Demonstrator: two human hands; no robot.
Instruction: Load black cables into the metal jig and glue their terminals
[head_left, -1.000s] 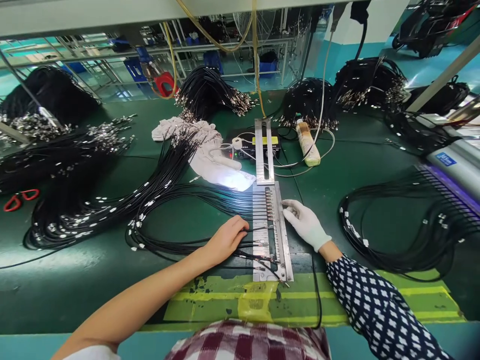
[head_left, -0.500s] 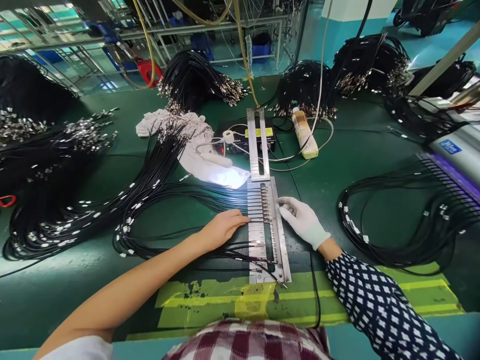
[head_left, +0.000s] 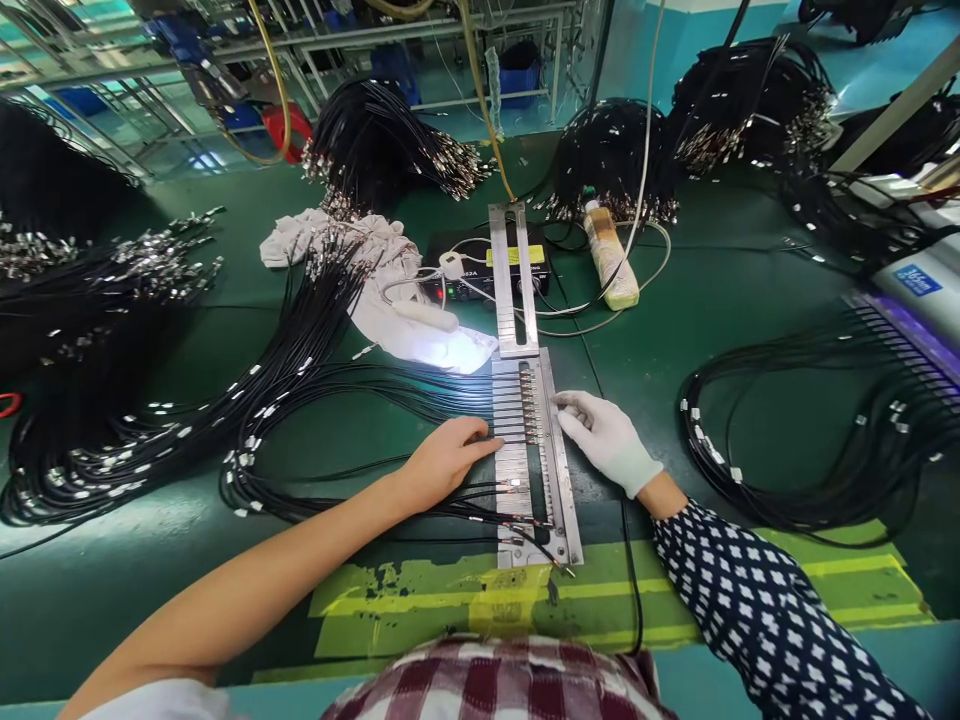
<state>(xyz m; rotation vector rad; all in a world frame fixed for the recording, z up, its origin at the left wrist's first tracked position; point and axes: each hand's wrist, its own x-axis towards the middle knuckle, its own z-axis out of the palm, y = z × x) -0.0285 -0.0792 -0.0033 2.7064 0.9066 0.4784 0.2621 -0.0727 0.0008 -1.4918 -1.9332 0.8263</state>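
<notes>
My bare left hand [head_left: 442, 462] reaches over the left side of a slotted metal fixture [head_left: 514, 465], its thumb and fingers closed at a thin black cable [head_left: 516, 441] lying in a slot. Several black cables with small metal ends lie side by side in the upper slots. Lower down, more cable ends [head_left: 525, 520] lie loosely across the fixture. My right hand [head_left: 609, 440], in a white glove, has its fingers curled against the fixture's right edge. A second slotted metal plate [head_left: 504, 280] adjoins the fixture's far end.
A lit lamp [head_left: 461, 350] shines over a white cloth [head_left: 382, 325] beyond the left hand. Behind the plate are a black control box [head_left: 469, 270] and a plastic bottle [head_left: 611, 255]. Cable bundles [head_left: 390, 140] surround the work area, with a grey machine [head_left: 919, 280] at right.
The view has shifted slightly. My left thumb sits slightly farther over the fixture, with the fingers more bent. My right hand stays at the fixture's edge.
</notes>
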